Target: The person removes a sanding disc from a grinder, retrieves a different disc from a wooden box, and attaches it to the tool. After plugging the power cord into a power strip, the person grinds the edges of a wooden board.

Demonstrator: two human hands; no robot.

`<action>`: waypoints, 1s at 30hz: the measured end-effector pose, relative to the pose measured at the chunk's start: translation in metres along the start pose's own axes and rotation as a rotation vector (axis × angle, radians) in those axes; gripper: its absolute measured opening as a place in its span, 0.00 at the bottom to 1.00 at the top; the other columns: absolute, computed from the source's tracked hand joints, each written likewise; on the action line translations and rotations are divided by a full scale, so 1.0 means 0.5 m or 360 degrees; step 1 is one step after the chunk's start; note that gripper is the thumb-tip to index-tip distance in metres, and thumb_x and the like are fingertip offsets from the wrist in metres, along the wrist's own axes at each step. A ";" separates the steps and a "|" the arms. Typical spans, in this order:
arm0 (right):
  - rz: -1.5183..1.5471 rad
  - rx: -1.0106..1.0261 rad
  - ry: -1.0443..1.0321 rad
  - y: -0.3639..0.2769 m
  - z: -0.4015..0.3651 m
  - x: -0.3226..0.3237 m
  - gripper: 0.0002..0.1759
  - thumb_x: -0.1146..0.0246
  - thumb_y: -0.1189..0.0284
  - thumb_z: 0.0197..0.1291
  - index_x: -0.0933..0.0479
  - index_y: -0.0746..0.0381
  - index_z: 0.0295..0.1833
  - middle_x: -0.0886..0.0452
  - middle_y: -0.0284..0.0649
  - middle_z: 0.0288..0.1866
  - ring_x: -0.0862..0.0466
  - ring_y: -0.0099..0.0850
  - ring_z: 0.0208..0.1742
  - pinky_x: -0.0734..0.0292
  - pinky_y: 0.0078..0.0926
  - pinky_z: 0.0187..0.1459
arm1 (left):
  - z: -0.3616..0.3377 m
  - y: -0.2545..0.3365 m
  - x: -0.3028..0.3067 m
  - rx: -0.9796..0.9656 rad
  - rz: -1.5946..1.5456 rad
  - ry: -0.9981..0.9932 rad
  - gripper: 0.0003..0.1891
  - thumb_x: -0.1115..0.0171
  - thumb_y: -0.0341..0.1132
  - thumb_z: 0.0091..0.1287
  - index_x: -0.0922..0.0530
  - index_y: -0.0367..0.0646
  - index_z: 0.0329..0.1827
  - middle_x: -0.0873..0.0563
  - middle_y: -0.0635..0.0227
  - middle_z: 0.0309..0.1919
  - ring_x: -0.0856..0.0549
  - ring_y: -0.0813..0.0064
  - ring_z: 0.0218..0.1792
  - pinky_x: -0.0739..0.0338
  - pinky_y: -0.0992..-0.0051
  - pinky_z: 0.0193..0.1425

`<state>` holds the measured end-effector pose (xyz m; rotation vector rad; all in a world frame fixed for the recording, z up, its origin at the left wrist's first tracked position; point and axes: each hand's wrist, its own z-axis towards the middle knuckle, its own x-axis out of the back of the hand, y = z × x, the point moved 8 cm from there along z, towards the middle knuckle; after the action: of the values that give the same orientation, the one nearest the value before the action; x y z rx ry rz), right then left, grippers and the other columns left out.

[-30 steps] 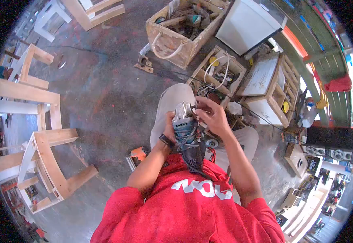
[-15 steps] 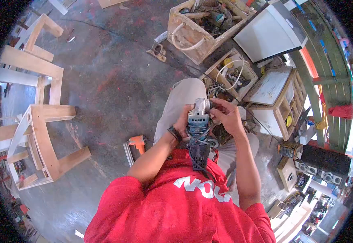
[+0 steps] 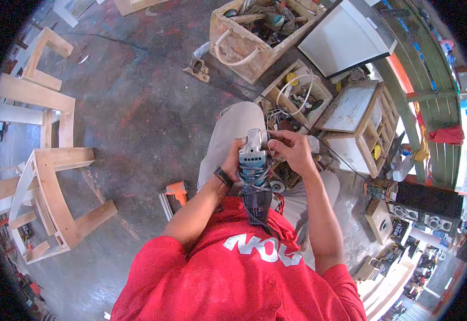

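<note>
An angle grinder [image 3: 253, 161] with a silver gear head and a teal body lies along my lap, its black rear end toward my shirt. Its cord is wound round the body. My left hand [image 3: 233, 159], with a dark band on the wrist, wraps the grinder from the left near the head. On the other side, my right hand [image 3: 292, 150] has thumb and fingers closed in a pinch against the side of the gear head. Whatever lies between those fingertips is hidden. Below that hand, a small round disc [image 3: 277, 186] shows beside the grinder.
Wooden frames [image 3: 57, 198] stand at the left. An orange-and-grey tool [image 3: 177, 192] lies on the floor by my left arm. Ahead to the right are a wooden box of tools [image 3: 238, 51], a smaller box [image 3: 319, 101] and a white-topped cabinet [image 3: 351, 112]. A dark cable crosses the floor.
The whole view has shifted slightly, so surroundings sit further left. My left hand keeps its hold on the grinder. My right fingers have changed position a little at the gear head.
</note>
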<state>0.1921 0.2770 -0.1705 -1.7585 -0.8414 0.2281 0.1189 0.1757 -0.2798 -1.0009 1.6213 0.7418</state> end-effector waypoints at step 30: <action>-0.2157 0.0079 0.0261 0.422 0.187 0.150 0.19 0.39 0.69 0.63 0.19 0.59 0.59 0.19 0.44 0.63 0.26 0.44 0.70 0.37 0.62 0.68 | -0.134 -0.008 -0.093 -0.0257 0.0349 -0.0564 0.46 0.33 0.73 0.56 0.28 0.37 0.59 0.22 0.55 0.39 0.19 0.52 0.48 0.22 0.49 0.56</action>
<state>0.2855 0.3689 -0.3749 -0.8311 -1.6633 -0.7654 0.0979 0.1280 -0.2170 -0.7569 1.3882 1.1457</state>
